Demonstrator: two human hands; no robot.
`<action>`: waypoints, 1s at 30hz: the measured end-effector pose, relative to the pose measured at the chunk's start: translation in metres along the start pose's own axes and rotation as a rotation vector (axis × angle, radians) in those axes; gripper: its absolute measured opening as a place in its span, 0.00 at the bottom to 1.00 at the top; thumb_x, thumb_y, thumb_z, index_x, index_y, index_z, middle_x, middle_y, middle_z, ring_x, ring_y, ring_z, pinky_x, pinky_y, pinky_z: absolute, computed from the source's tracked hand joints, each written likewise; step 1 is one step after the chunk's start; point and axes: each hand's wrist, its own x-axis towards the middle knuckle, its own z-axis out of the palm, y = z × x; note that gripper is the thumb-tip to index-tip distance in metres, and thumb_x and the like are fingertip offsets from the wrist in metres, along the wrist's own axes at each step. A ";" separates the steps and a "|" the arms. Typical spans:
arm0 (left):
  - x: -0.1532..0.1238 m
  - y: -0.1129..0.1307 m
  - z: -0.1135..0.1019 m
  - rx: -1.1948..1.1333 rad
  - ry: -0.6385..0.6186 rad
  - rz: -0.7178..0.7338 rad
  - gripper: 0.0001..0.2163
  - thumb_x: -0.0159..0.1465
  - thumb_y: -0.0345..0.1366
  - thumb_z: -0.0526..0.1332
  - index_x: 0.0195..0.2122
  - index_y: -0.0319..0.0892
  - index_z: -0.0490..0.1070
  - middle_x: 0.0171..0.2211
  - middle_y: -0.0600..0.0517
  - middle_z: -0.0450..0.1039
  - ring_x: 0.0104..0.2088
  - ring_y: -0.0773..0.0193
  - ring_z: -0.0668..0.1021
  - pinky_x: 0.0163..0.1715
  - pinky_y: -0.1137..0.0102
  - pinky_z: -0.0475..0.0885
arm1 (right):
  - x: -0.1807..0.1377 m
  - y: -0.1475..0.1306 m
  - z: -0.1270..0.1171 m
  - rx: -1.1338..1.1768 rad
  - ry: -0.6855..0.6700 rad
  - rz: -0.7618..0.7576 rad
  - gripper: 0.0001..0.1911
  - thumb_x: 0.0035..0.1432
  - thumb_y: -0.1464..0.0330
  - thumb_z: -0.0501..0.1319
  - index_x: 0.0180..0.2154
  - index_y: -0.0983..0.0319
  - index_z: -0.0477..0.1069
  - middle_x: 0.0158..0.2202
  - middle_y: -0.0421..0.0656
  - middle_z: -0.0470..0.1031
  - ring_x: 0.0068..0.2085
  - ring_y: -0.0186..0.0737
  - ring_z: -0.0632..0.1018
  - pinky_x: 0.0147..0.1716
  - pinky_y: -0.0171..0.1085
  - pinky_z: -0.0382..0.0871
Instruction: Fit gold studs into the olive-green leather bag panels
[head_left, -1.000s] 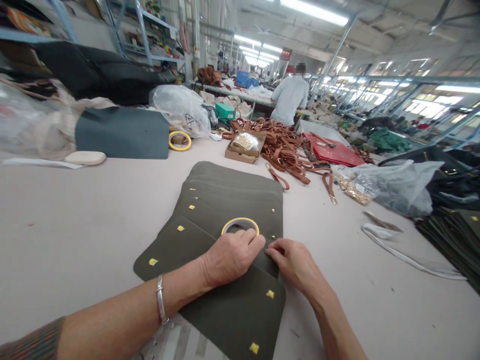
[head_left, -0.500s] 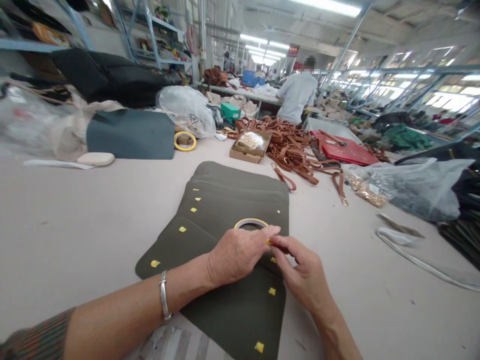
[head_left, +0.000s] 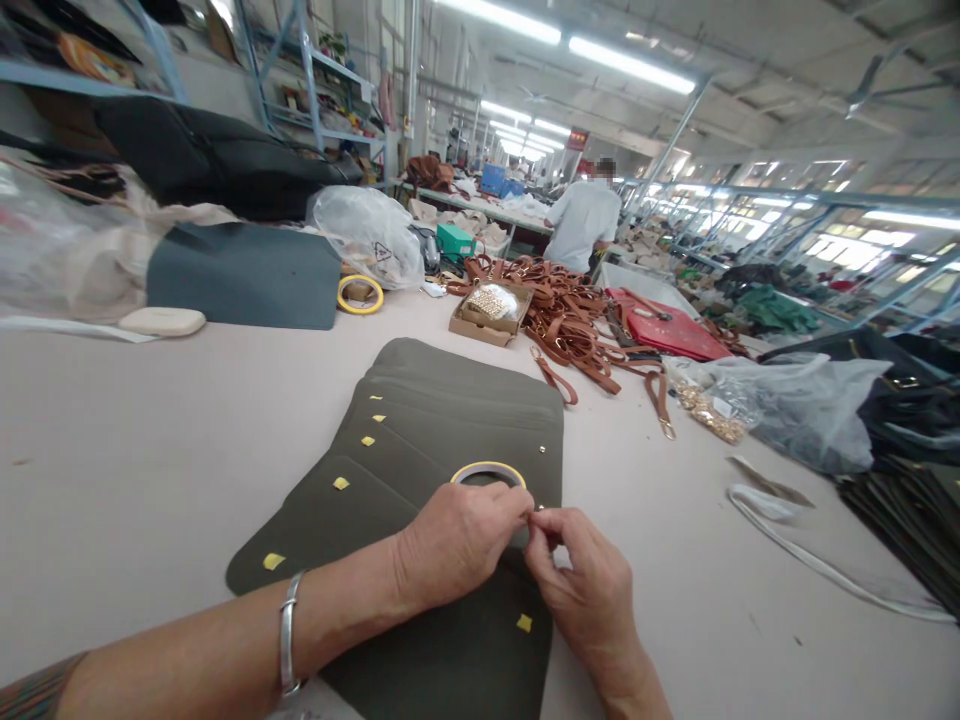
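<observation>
Olive-green flat leather panels (head_left: 442, 400) lie stacked in front of me, with small yellow tape pieces (head_left: 341, 484) along the left edge and another tape square (head_left: 524, 623) near the right edge. My left hand (head_left: 465, 540) is closed over the panels around a roll of yellow tape (head_left: 489, 468), whose upper rim shows beyond the knuckles. Against its fingertips, my right hand (head_left: 585, 570) is pinched at the panel's right edge. The bit of tape between the fingertips is mostly hidden. A small metal stud (head_left: 542, 449) sits on the panel above the hands.
Brown leather straps (head_left: 570, 320) heap at the back beside a cardboard box (head_left: 484, 330) of gold hardware. A second tape roll (head_left: 360, 295) and a blue-grey sheet (head_left: 247, 275) lie back left. Plastic bags (head_left: 817, 400) stand right. A person (head_left: 583, 215) is farther off.
The view has tilted and shifted slightly, so the panels sit lower and farther left. Both hands stay together at the right edge; the yellow tape visible between the fingertips earlier is now hidden.
</observation>
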 end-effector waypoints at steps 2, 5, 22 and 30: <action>0.004 -0.002 0.001 0.063 0.032 0.018 0.06 0.67 0.30 0.51 0.36 0.43 0.66 0.31 0.55 0.71 0.31 0.65 0.75 0.28 0.73 0.69 | 0.002 -0.002 0.001 0.046 -0.004 0.127 0.06 0.57 0.73 0.58 0.31 0.62 0.74 0.24 0.38 0.74 0.24 0.32 0.74 0.27 0.31 0.68; 0.010 -0.004 0.003 0.155 0.132 0.107 0.08 0.67 0.29 0.50 0.32 0.42 0.65 0.29 0.54 0.69 0.27 0.66 0.71 0.23 0.72 0.64 | 0.009 -0.002 0.002 0.285 -0.086 0.534 0.08 0.56 0.66 0.60 0.29 0.62 0.75 0.21 0.38 0.74 0.21 0.33 0.74 0.22 0.31 0.68; 0.001 -0.016 0.027 0.337 -0.034 0.121 0.05 0.68 0.32 0.52 0.34 0.42 0.63 0.32 0.50 0.67 0.33 0.58 0.70 0.28 0.65 0.68 | 0.002 0.049 -0.005 0.329 -0.413 0.886 0.19 0.53 0.53 0.63 0.33 0.63 0.77 0.23 0.40 0.74 0.24 0.34 0.72 0.23 0.32 0.65; 0.002 -0.018 0.028 0.311 -0.026 0.112 0.06 0.69 0.32 0.50 0.35 0.42 0.64 0.33 0.50 0.67 0.34 0.58 0.68 0.28 0.65 0.66 | 0.010 0.040 0.002 -0.015 -0.393 0.605 0.14 0.55 0.57 0.58 0.34 0.59 0.76 0.26 0.41 0.79 0.26 0.40 0.78 0.27 0.35 0.69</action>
